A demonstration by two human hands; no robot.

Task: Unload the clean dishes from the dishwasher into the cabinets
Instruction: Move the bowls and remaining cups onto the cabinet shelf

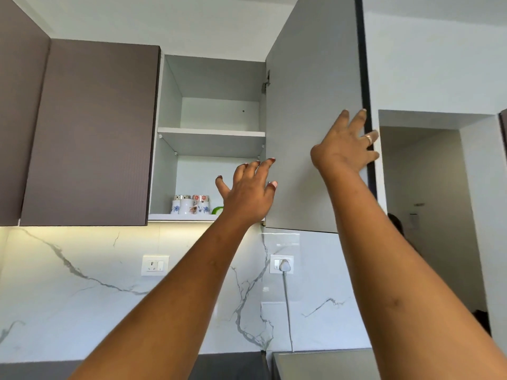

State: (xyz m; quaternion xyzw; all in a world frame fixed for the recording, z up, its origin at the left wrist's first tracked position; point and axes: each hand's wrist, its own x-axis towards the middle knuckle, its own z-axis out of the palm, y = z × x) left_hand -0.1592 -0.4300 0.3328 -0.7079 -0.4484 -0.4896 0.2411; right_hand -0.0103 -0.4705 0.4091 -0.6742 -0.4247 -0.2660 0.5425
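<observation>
An upper wall cabinet (pixel 170 149) stands open, with its grey door (pixel 310 111) swung out to the right. My right hand (pixel 347 149) lies against the door's inner face, its fingers curled around the door's dark free edge. My left hand (pixel 248 193) is raised in front of the lower compartment, fingers spread, holding nothing. On the bottom shelf (pixel 175 216) stand several small floral cups (pixel 190 205) and a green item (pixel 218 210) partly hidden behind my left hand. The upper shelf (pixel 211 132) shows nothing on it. The dishwasher is out of view.
Closed brown cabinet doors (pixel 90 133) hang to the left. Below is a marble backsplash with a wall socket (pixel 155 265) and a plugged-in socket (pixel 282 264) whose cable runs down. A doorway (pixel 422 215) opens at the right, with a person partly visible.
</observation>
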